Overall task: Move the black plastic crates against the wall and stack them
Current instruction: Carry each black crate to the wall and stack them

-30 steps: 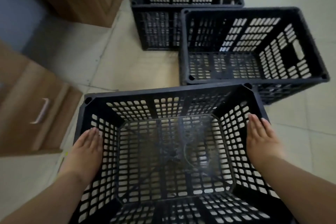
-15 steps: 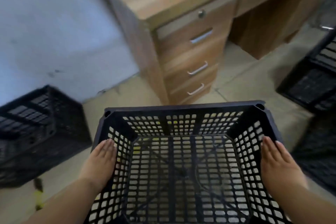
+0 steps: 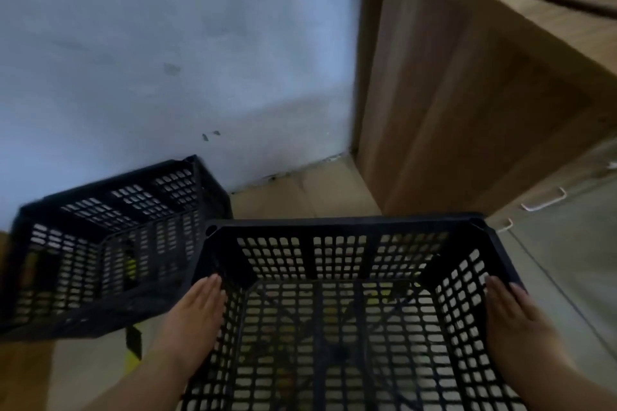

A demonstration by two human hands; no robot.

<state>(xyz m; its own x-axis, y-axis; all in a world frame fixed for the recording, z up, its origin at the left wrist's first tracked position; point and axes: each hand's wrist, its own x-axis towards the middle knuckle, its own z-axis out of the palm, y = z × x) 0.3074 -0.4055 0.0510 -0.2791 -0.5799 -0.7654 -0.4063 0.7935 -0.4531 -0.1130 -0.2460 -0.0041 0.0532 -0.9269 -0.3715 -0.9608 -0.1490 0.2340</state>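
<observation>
Carried crate (image 3: 337, 233) now faces the wall (image 3: 167, 43), beside a floor crate (image 3: 110, 210) (blurred); left hand (image 3: 197, 314) and right hand (image 3: 514, 320) press flat on its sides.

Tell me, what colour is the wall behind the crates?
Pale bluish-white wall, with a few dark scuffs; the head view shows it.

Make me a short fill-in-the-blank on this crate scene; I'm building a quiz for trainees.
1. Both hands, left hand and right hand, press flat on the sides of the held crate, whose colour is ____.
2. The second crate sits on the floor against the ____.
3. Right of the wall stands a ____ desk.

Answers: black; wall; wooden
</observation>
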